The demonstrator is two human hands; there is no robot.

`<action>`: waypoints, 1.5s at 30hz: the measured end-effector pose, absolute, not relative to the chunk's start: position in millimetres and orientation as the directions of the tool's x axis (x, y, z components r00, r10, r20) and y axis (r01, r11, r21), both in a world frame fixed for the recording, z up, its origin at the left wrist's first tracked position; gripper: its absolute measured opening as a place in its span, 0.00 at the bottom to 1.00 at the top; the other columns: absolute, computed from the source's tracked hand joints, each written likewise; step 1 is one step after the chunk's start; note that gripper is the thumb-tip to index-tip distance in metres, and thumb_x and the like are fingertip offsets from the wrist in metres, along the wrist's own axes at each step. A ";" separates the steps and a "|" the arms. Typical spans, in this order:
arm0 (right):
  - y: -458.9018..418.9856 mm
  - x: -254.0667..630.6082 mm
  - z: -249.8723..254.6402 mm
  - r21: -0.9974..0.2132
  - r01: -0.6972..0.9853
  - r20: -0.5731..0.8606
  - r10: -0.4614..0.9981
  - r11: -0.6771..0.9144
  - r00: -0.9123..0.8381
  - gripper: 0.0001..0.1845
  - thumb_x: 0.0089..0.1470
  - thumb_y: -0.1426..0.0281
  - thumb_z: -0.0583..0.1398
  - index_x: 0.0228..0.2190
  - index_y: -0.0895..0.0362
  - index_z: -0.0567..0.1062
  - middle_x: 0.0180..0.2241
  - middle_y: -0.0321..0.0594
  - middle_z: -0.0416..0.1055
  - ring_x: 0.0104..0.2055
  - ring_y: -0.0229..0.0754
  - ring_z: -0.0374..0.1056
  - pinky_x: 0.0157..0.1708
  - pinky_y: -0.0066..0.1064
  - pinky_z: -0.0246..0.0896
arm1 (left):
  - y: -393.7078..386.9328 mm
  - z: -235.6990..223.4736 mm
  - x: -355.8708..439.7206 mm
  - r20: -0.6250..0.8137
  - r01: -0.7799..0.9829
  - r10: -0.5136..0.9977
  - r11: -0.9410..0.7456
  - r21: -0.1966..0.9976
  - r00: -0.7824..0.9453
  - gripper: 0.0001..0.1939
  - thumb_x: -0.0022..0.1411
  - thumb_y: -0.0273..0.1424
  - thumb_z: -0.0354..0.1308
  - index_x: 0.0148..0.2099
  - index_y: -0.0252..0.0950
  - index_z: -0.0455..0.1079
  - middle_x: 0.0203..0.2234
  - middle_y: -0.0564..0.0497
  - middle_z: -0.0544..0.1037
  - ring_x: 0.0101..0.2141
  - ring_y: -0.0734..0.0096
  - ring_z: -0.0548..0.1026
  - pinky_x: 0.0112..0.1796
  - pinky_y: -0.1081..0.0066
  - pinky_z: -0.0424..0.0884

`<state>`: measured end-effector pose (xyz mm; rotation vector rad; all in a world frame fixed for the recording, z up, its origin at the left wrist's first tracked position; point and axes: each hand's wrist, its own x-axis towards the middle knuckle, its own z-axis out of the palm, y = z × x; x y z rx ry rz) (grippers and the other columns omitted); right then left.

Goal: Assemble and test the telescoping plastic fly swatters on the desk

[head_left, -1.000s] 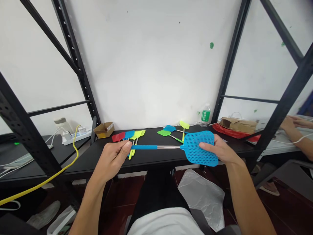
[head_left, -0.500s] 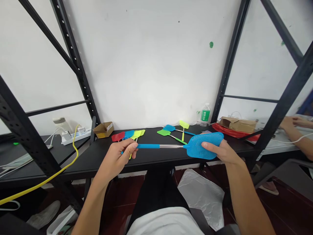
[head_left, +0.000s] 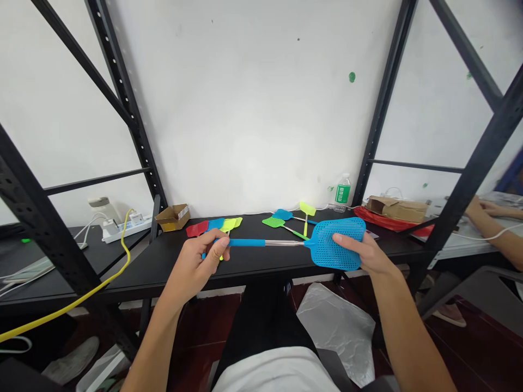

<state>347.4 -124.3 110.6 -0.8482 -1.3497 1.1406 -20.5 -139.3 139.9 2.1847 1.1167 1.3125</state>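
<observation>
So I've got a blue telescopic fly swatter (head_left: 318, 247) stretched sideways in front of me, up above the near side of the black table (head_left: 163, 261). My left hand (head_left: 204, 258) is pinching the end of its blue handle (head_left: 247, 243) between thumb and fingers. My right hand (head_left: 370, 253) has hold of the mesh paddle (head_left: 327, 258) by its right edge, thumb flat on the face and the other fingers tucked behind where you can't see them. Between the two there's a bit of bare metal shaft (head_left: 285, 243) showing.

Just past my left hand there's a bunch of other swatters lying on the table: a red one (head_left: 196, 229), a blue one (head_left: 216, 224) and some yellow-green (head_left: 232, 224), heads bunched together, handles partly hidden by my hand. Further right, beyond the shaft, there's a looser group: a green swatter (head_left: 273, 222), another blue one (head_left: 281, 214) and a yellow-green one (head_left: 308, 209).

At the far left of the table sits a small open cardboard box (head_left: 172, 219). Far right, a clear bottle with a green label (head_left: 342, 195) stands upright near the wall (head_left: 261, 109). Right of that there's a flattish brown carton (head_left: 396, 209) on some red plastic (head_left: 363, 215). A silvery plastic sheet (head_left: 337, 326) is down on the floor, right of my legs.
</observation>
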 end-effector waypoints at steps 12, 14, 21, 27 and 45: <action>-132.9 324.0 119.3 -0.962 -0.178 0.240 0.948 0.205 -0.208 0.20 0.46 0.59 0.71 0.40 0.57 0.82 0.35 0.44 0.81 0.35 0.50 0.78 0.35 0.38 0.75 | -147.0 151.1 -18.2 0.474 0.598 0.823 -0.558 0.575 0.313 0.18 0.64 0.46 0.59 0.31 0.36 0.74 0.21 0.54 0.71 0.23 0.73 0.66 0.24 0.74 0.59; -132.1 326.2 118.0 -0.964 -0.170 0.236 0.952 0.205 -0.194 0.20 0.46 0.59 0.71 0.39 0.57 0.82 0.34 0.44 0.81 0.34 0.50 0.78 0.34 0.38 0.75 | -146.8 151.7 -17.0 0.487 0.619 0.814 -0.566 0.545 0.316 0.19 0.64 0.46 0.58 0.31 0.37 0.75 0.21 0.54 0.72 0.22 0.73 0.65 0.23 0.74 0.59; -129.9 322.0 113.2 -0.968 -0.146 0.230 0.950 0.202 -0.211 0.18 0.48 0.59 0.71 0.39 0.55 0.83 0.32 0.42 0.81 0.35 0.49 0.78 0.36 0.39 0.76 | -139.7 141.6 -3.4 0.617 0.775 0.735 -0.553 0.305 0.282 0.13 0.64 0.39 0.55 0.38 0.38 0.77 0.31 0.51 0.80 0.27 0.69 0.71 0.30 0.71 0.64; -132.1 314.1 110.3 -0.971 -0.136 0.231 0.926 0.199 -0.299 0.20 0.51 0.58 0.69 0.44 0.54 0.82 0.35 0.43 0.81 0.37 0.49 0.78 0.40 0.42 0.75 | -137.0 134.2 5.3 0.652 0.868 0.708 -0.472 0.153 0.270 0.11 0.61 0.37 0.54 0.35 0.40 0.75 0.25 0.52 0.78 0.29 0.64 0.73 0.31 0.69 0.62; -133.7 305.4 104.8 -0.970 -0.099 0.244 0.864 0.223 -0.440 0.22 0.58 0.59 0.64 0.52 0.51 0.78 0.42 0.42 0.80 0.43 0.48 0.78 0.45 0.41 0.74 | -130.0 119.7 26.5 0.745 0.895 0.595 -0.446 -0.007 0.302 0.10 0.54 0.23 0.48 0.22 0.38 0.63 0.16 0.52 0.67 0.21 0.68 0.61 0.32 0.65 0.56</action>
